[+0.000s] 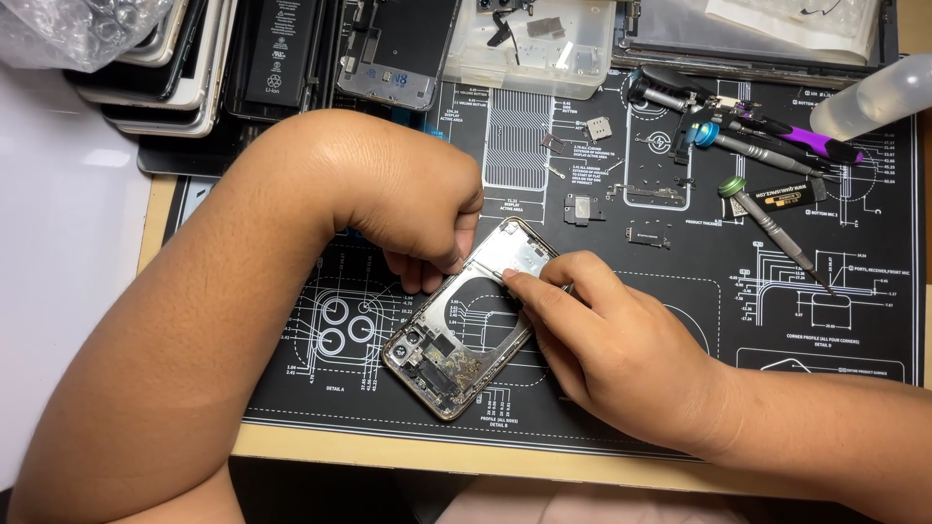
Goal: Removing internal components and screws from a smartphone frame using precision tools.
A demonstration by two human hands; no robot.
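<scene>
Phone shell (466, 325), opened and emptied of most parts, lies tilted at centre frame on the black repair mat (680, 320). Left hand (413, 209) curls over the shell's upper-left edge, fingertips pinning it down. Right hand (607, 335) comes in from lower right, forefinger and thumb pinched on a small part or tool at the shell's upper half; what they grip is too small to tell. Step appears to be working a component loose inside the shell. Next move calls for steady hold-down and fine pull. Screwdrivers (767, 223) and loose brackets (581, 209) lie upper right, well apart.
</scene>
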